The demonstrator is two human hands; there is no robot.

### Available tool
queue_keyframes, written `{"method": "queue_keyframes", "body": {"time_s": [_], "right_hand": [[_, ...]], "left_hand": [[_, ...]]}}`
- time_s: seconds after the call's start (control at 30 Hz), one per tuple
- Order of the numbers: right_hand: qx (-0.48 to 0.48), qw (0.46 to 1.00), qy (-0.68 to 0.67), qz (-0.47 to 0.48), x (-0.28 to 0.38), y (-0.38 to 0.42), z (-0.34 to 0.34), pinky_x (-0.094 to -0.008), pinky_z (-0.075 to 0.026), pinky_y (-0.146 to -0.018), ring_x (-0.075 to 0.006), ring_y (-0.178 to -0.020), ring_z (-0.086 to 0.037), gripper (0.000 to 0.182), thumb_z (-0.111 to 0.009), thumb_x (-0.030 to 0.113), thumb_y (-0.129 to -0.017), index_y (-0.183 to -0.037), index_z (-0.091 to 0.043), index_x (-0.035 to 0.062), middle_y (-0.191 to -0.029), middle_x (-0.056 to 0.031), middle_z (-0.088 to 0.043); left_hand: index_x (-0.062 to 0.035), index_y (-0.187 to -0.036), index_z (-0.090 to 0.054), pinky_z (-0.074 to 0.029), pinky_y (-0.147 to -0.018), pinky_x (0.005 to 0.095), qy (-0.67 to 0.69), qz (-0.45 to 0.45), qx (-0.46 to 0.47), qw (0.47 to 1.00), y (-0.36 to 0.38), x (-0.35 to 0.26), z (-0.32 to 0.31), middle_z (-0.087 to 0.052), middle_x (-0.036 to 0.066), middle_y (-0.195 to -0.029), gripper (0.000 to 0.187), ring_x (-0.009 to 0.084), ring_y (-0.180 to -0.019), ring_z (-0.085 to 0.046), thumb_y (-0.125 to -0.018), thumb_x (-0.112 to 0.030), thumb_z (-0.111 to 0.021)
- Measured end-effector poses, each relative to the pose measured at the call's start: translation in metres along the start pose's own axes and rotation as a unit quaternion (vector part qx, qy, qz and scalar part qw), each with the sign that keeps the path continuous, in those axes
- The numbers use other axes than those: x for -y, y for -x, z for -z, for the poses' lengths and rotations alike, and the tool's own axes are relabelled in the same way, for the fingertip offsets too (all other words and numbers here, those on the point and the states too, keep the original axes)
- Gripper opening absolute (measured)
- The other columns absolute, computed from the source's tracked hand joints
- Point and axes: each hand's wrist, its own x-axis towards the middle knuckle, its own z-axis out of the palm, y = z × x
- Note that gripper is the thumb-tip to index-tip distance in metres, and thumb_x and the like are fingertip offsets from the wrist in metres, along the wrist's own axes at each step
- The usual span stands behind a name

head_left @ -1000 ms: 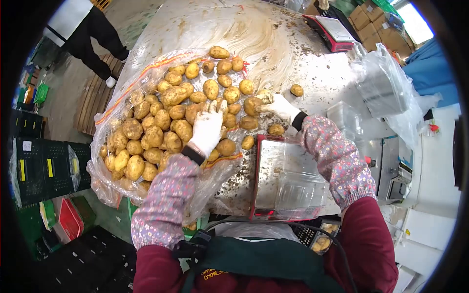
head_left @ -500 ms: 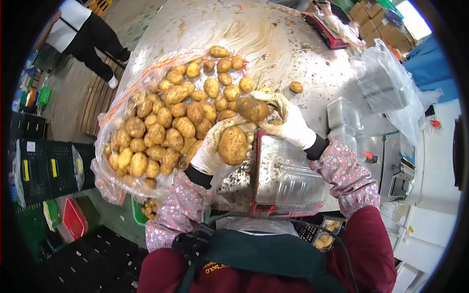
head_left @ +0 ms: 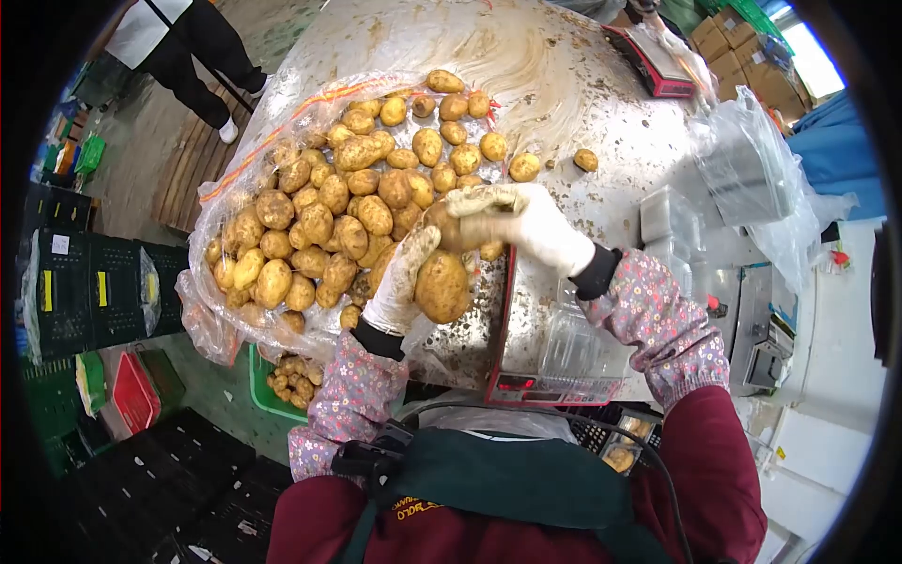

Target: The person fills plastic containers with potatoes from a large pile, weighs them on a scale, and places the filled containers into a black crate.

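My left hand [head_left: 399, 287], in a soiled white glove, holds a large potato [head_left: 443, 287] against its palm and fingers. A second, browner potato [head_left: 440, 226] is between both hands, with my right hand [head_left: 526, 221] closed over its upper right side. Just left of my hands, a heap of potatoes [head_left: 317, 223] lies on an opened clear plastic bag [head_left: 224, 188] on the metal table [head_left: 376, 47]. Right of them is a red-edged scale [head_left: 508, 320] with clear plastic trays [head_left: 573, 346] on it.
A single potato [head_left: 585, 160] lies beyond my right hand. Clear containers [head_left: 669, 218] and a plastic-wrapped stack [head_left: 747, 179] are at the right. Another scale [head_left: 648, 61] stands at the far edge. A green basket [head_left: 268, 390] sits below the table. A person [head_left: 193, 56] stands at upper left.
My right hand has moved left and down with the browner potato, bringing it against my left hand. The view has shifted slightly.
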Motion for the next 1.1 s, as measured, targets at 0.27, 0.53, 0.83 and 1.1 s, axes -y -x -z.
{"method": "queue_keyframes", "body": {"time_s": [0.27,0.53,0.83,1.1], "right_hand": [[-0.208,0.807,0.549,-0.066,-0.127,-0.065,0.152,-0.0457,-0.051,-0.08,-0.0392,-0.091,-0.065,0.038,-0.06,0.039,-0.087,-0.097,-0.069,0.0042,-0.09,-0.0229,-0.068],[-0.133,0.776,0.565,-0.247,-0.165,-0.077,0.153,-0.0417,-0.051,-0.089,-0.0379,-0.103,-0.064,0.054,-0.079,0.038,-0.065,-0.104,-0.067,0.0022,-0.103,-0.025,-0.067],[-0.097,0.796,0.571,-0.172,-0.144,-0.132,0.129,-0.0438,-0.05,-0.089,-0.0382,-0.103,-0.063,0.048,-0.063,0.032,-0.078,-0.121,-0.061,0.0125,-0.111,-0.022,-0.066],[-0.062,0.943,0.236,-0.225,-0.149,-0.107,0.157,-0.0372,-0.055,-0.077,-0.025,-0.09,-0.069,0.044,-0.069,0.026,-0.083,-0.121,-0.06,0.0056,-0.102,-0.0144,-0.07]], "left_hand": [[-0.0073,-0.144,-0.037,-0.058,-0.074,0.0396,0.081,0.044,-0.057,0.994,0.028,0.002,0.031,-0.059,0.015,-0.12,0.061,0.0261,-0.091,-0.066,-0.091,-0.024,-0.061],[-0.0093,-0.141,-0.041,-0.059,-0.069,0.0393,0.104,0.027,-0.175,0.979,0.049,0.004,0.034,-0.063,0.013,-0.112,0.054,0.0275,-0.09,-0.066,-0.093,-0.028,-0.057],[-0.0113,-0.134,-0.048,-0.054,-0.073,0.0381,0.214,0.048,-0.092,0.971,0.045,0.005,0.054,-0.061,0.01,-0.11,0.047,0.0239,-0.085,-0.059,-0.097,-0.039,-0.053],[-0.0048,-0.127,-0.051,-0.053,-0.074,0.0386,0.261,0.041,-0.106,0.959,0.039,0.013,0.054,-0.06,0.016,-0.113,0.055,0.0254,-0.086,-0.059,-0.095,-0.05,-0.052]]}}
